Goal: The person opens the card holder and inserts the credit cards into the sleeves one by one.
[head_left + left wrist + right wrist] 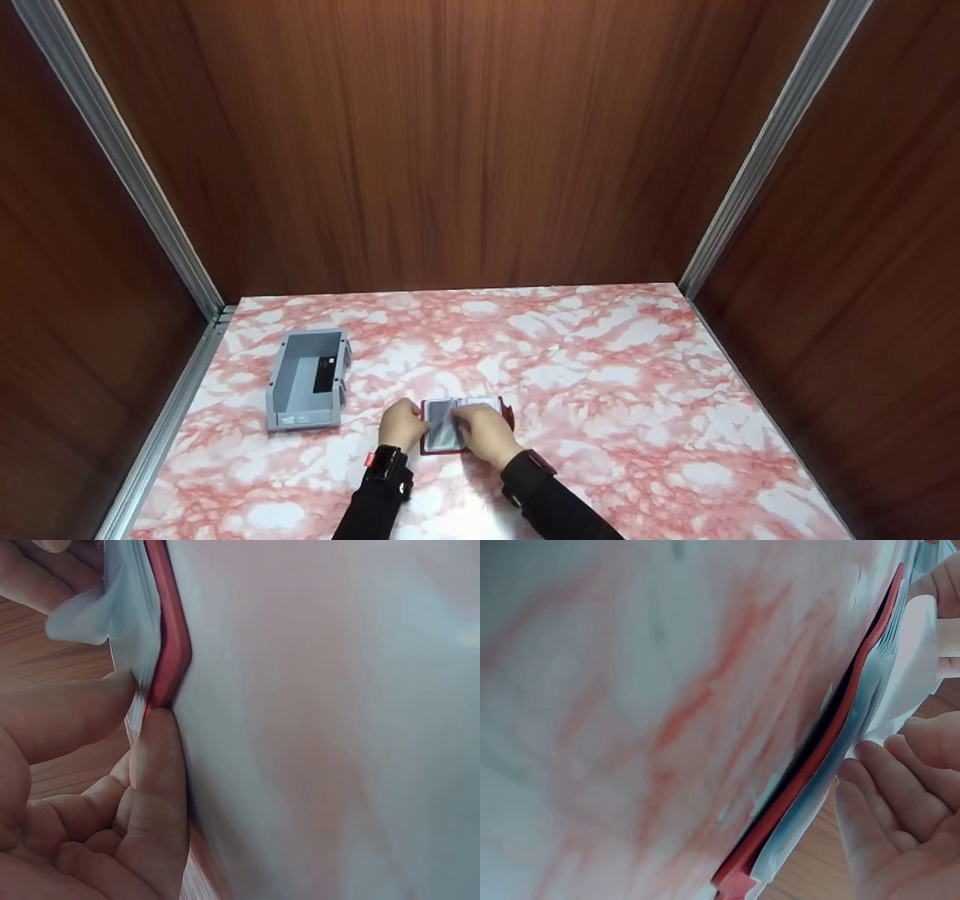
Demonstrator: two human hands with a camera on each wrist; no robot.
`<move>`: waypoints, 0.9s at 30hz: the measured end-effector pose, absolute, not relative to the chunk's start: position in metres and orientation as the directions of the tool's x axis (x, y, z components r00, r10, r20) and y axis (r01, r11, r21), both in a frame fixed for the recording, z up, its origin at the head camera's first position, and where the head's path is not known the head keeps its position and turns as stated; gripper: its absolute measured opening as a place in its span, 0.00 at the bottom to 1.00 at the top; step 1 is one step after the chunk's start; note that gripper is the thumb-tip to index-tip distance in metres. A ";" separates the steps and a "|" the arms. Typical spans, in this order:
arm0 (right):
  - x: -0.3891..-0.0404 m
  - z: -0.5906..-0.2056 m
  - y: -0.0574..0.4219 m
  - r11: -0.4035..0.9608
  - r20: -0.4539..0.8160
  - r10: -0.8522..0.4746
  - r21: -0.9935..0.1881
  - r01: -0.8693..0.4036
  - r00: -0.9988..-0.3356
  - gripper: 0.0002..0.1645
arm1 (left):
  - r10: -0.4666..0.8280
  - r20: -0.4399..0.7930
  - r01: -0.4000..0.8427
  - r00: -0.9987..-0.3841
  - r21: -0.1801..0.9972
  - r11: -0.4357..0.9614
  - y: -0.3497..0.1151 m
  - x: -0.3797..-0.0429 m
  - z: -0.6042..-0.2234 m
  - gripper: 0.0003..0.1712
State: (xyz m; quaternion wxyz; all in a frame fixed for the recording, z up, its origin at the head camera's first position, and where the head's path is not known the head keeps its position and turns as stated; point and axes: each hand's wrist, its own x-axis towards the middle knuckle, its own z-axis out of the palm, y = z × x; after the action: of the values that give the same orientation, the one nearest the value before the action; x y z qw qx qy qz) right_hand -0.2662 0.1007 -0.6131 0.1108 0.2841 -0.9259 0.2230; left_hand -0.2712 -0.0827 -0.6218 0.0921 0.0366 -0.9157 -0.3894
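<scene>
An open red card holder (442, 452) with clear plastic sleeves (439, 420) lies on the table in front of me. At its left edge, my left hand (402, 426) pinches the sleeves and red cover between thumb and finger, as the left wrist view shows up close. My right hand (487, 433) reaches over the right half, its thumb and finger at a lifted sleeve (913, 660). In the right wrist view the red cover (810, 765) lies under a stack of sleeves. The right half is partly hidden by my right hand. A strap sticks out on its right side.
A grey plastic bin (304, 420) stands on the left of the table, with a black rectangle (325, 374) against its inner right side. The tabletop (600, 420) has a red and white marbled pattern. Brown wood-grain panels (450, 150) and metal posts enclose it.
</scene>
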 end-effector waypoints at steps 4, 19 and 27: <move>-0.266 -0.613 0.098 0.721 0.333 -0.505 -0.344 -0.602 -0.796 0.15 | -0.139 0.141 0.004 -0.980 0.718 0.696 -0.083 -0.270 -0.621 0.14; -0.265 -0.614 0.097 0.728 0.328 -0.517 -0.317 -0.608 -0.790 0.15 | -0.117 0.207 0.077 -0.971 0.740 0.668 -0.086 -0.265 -0.612 0.05; -0.265 -0.614 0.097 0.723 0.331 -0.516 -0.327 -0.609 -0.790 0.14 | -0.066 0.187 0.090 -0.980 0.716 0.692 -0.083 -0.262 -0.607 0.11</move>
State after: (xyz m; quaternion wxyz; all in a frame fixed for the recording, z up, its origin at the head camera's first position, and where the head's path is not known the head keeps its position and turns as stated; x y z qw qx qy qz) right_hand -0.2650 0.0969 -0.6142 0.1091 0.3050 -0.9216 0.2136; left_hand -0.2623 -0.0833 -0.6069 0.0993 -0.0064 -0.9145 -0.3922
